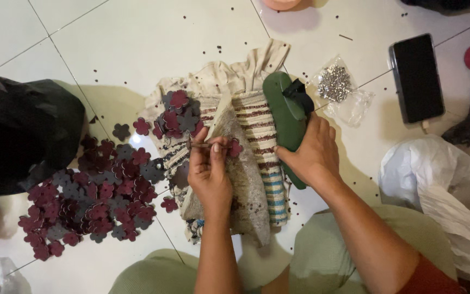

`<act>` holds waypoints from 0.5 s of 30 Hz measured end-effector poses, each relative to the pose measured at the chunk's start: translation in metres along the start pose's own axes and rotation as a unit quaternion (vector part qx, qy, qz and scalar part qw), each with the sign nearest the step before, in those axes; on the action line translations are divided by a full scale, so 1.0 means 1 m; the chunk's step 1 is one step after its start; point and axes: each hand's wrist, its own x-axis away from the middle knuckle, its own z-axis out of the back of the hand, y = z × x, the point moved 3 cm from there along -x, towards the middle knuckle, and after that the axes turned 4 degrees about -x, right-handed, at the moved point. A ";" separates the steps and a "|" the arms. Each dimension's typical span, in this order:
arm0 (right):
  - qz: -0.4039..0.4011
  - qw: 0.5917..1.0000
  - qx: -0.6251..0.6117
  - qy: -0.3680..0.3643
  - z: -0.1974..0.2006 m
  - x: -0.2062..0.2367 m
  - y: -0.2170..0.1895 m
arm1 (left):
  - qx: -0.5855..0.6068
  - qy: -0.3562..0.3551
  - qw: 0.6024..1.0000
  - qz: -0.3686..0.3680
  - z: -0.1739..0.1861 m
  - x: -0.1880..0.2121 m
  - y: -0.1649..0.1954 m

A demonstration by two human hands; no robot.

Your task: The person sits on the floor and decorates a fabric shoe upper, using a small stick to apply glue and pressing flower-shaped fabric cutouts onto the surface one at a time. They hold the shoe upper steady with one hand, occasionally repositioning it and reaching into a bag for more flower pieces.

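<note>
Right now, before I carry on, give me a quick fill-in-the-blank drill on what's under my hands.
1. The right hand grips a ____ sandal.
2. The left hand pinches a maroon ____-shaped cutout.
3. The heap of cutouts lies on the ____ tiled floor.
4. The clear bag of silver bits lies beside a black ____.

Missing words: green; flower; white; phone

Left of the cream, maroon-and-blue-striped woven cloth [259, 147] lie maroon and grey flower-shaped cutouts [91, 198]; on its right edge, a dark green flat sandal sole [285, 117]; further right, a black phone [417, 77].
</note>
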 end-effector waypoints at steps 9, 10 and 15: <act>-0.015 0.999 0.010 -0.027 0.012 0.004 -0.001 | -0.158 0.017 0.985 -0.066 -0.008 0.012 0.007; -0.016 0.999 0.015 -0.033 0.016 0.005 -0.001 | -0.191 0.014 0.978 -0.085 -0.009 0.013 0.010; -0.065 0.993 0.047 -0.089 0.029 0.009 -0.001 | -0.301 0.001 0.947 -0.109 -0.009 0.019 0.018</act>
